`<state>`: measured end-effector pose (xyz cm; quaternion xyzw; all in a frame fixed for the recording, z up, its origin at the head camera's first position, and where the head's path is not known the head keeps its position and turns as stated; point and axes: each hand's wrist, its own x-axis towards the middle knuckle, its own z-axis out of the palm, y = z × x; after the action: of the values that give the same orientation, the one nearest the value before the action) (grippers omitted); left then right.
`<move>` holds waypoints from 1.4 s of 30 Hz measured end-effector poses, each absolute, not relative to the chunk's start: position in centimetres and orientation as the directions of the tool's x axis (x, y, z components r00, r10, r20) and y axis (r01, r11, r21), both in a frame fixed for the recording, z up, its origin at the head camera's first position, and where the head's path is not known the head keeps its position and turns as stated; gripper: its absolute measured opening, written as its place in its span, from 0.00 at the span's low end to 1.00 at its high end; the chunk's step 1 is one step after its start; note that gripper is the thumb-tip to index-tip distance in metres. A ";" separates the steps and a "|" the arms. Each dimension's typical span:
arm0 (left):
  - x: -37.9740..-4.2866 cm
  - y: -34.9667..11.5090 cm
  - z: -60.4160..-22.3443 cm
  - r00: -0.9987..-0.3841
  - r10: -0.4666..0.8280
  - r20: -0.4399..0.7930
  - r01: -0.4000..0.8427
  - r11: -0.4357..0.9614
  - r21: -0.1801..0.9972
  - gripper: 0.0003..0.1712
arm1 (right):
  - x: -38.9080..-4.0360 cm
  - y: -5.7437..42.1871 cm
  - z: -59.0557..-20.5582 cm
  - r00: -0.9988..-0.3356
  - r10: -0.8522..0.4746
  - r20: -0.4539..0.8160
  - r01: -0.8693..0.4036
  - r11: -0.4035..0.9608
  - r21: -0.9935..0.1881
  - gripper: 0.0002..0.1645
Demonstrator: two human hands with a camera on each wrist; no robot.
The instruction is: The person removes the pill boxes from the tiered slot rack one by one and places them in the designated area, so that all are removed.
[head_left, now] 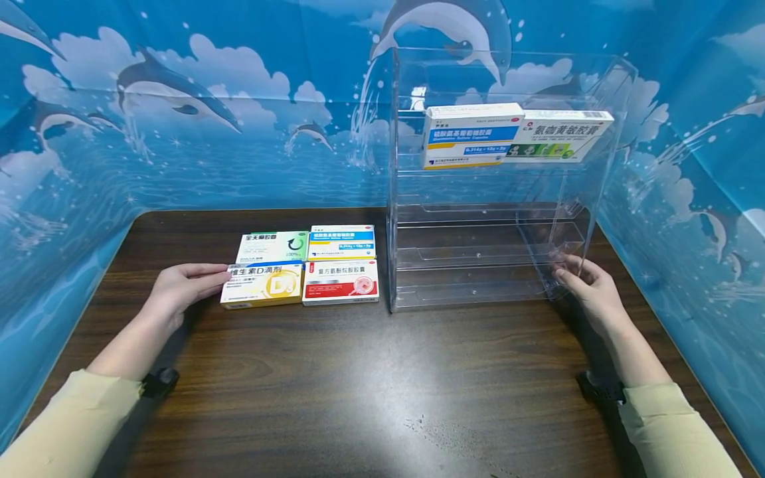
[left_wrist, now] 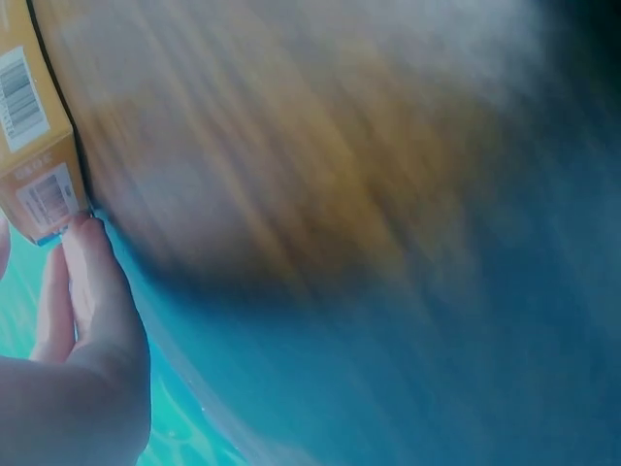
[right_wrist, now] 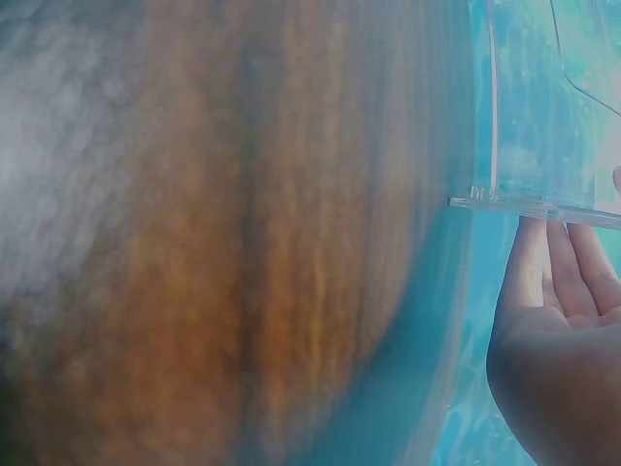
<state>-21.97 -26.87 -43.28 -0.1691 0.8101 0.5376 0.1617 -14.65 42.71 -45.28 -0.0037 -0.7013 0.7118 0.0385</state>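
Head: uncurled left hand [head_left: 180, 289] against white-yellow box [head_left: 261, 285], uncurled right hand [head_left: 593, 289] against rack [head_left: 472, 293]

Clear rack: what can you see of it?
The rack is transparent, colourless and plastic-looking, with side walls and several stepped shelves, their edges catching thin highlights. It stands upright on the dark table, right of four boxes lying flat. On an upper shelf, a blue-banded box and a green-banded box sit side by side, fronts outward. The right hand touches its right wall low down.
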 end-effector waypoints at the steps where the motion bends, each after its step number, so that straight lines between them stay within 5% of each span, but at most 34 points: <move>1: -22.0 -27.0 -43.3 -0.892 -0.098 -0.441 -0.445 0.357 0.821 0.39 | -14.6 42.7 -45.3 -0.997 0.059 0.048 -0.049 -0.015 -0.999 0.20; 19: -23.9 -25.4 -40.2 -0.935 -0.035 -0.352 -0.336 0.397 0.854 0.36 | -14.6 42.8 -45.5 -0.997 0.056 0.058 -0.060 -0.036 -0.998 0.21; 42: -25.4 -14.5 -34.3 -0.943 0.172 -0.284 -0.203 0.380 0.903 0.30 | -14.5 42.7 -45.3 -0.997 0.065 0.033 -0.034 -0.015 -0.999 0.21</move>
<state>-25.36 -14.51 -34.31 -0.0093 0.8133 0.5569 0.1683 -14.51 42.69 -45.34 -0.0110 -0.7008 0.7125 0.0347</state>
